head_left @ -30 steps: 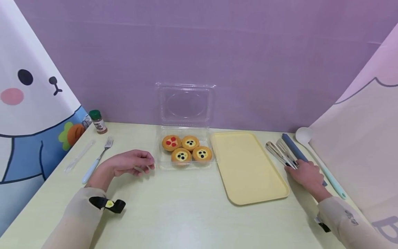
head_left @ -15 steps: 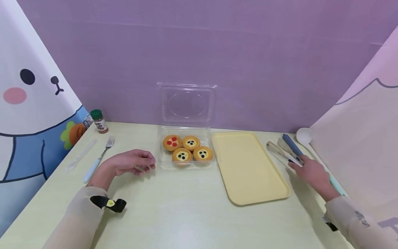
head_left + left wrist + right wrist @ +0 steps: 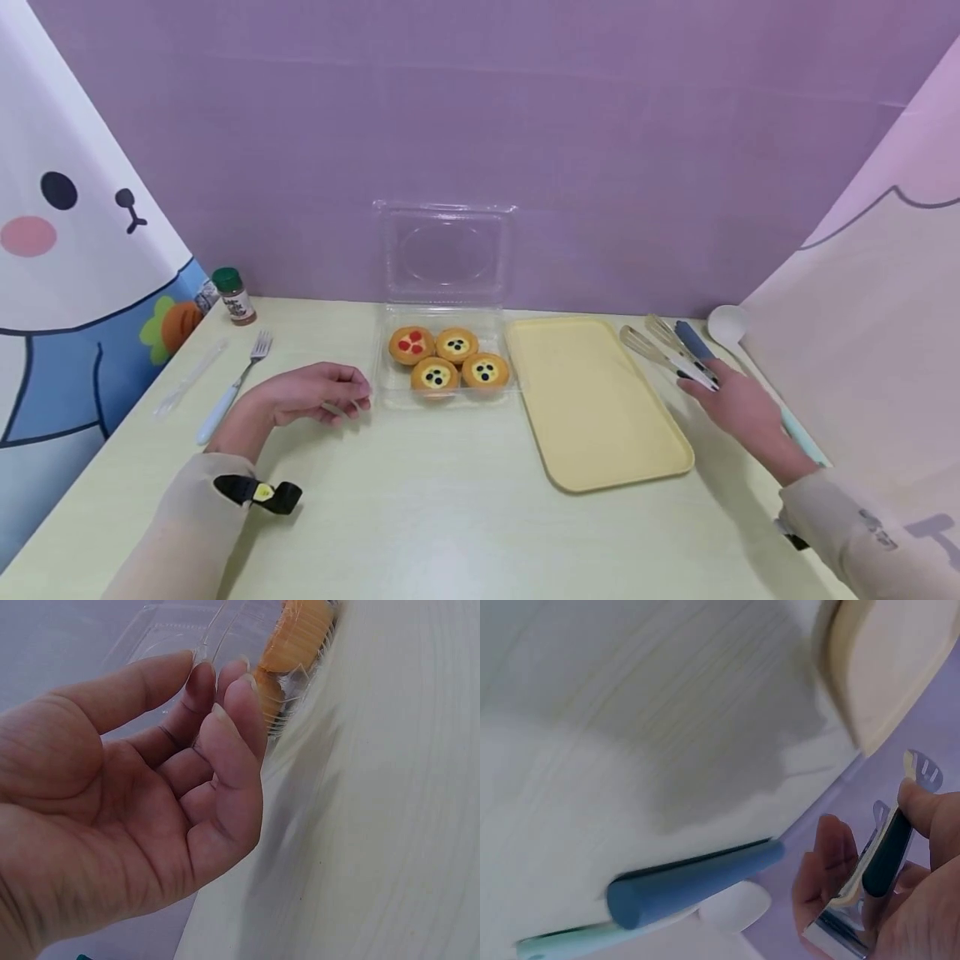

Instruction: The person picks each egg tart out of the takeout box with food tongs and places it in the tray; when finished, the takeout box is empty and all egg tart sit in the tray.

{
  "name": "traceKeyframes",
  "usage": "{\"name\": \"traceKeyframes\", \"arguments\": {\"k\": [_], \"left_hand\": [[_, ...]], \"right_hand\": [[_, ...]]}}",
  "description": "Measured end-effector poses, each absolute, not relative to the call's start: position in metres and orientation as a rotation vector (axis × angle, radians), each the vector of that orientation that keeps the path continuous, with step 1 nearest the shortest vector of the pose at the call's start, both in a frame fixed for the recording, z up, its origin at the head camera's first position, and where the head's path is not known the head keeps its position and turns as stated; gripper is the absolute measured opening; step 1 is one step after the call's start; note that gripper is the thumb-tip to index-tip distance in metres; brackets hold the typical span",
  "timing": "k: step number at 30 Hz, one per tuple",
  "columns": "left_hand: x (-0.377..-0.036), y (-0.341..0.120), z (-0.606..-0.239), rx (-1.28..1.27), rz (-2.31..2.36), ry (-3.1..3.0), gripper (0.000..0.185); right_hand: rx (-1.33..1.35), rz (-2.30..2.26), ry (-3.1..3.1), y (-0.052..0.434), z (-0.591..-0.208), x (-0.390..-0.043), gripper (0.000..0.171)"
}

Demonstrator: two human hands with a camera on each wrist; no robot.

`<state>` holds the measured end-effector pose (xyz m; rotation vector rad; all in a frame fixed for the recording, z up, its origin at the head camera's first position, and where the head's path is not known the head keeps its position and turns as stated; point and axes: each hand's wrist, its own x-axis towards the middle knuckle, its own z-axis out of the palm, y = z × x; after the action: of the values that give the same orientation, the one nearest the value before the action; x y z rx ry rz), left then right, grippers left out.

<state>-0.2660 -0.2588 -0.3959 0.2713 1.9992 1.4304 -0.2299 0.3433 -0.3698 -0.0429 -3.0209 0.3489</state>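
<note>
My left hand (image 3: pixel 315 393) holds nothing; its loosely bent fingers stay beside the left side of a clear plastic clamshell box (image 3: pixel 393 396). Inside the open box sit several small tarts (image 3: pixel 485 371), one topped with red pieces, the others with dark ones. At the right, my right hand (image 3: pixel 738 408) grips metal tongs (image 3: pixel 693 372), whose slotted ends point away toward the tray. The right wrist view shows the tongs' dark green grip (image 3: pixel 889 859) between thumb and fingers, raised above the table. Beyond this hand lies a dark blue rod (image 3: pixel 697 883).
A pale yellow tray (image 3: pixel 600 400) lies between box and tongs. A white spoon (image 3: pixel 726 323) with a mint handle is at the far right. On the left are a fork (image 3: pixel 236 387), a clear plastic utensil (image 3: pixel 191 379) and a green-capped jar (image 3: pixel 234 297).
My right hand has lifted the tongs off the table and shifted them slightly left and away, closer to the tray. My left hand stays where it was.
</note>
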Motion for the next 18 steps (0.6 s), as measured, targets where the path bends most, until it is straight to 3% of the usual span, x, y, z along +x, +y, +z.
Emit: {"name": "traceKeyframes", "arguments": {"k": [9, 18], "left_hand": [[-0.270, -0.258, -0.397, 0.265, 1.422, 2.002, 0.034], [-0.268, -0.259, -0.396, 0.278, 1.424, 2.000, 0.031]], "right_hand": [[-0.030, 0.494, -3.066, 0.304, -0.359, -0.226, 0.079], [0.115, 0.612, -3.033, 0.264, -0.353, -0.226, 0.073]]}}
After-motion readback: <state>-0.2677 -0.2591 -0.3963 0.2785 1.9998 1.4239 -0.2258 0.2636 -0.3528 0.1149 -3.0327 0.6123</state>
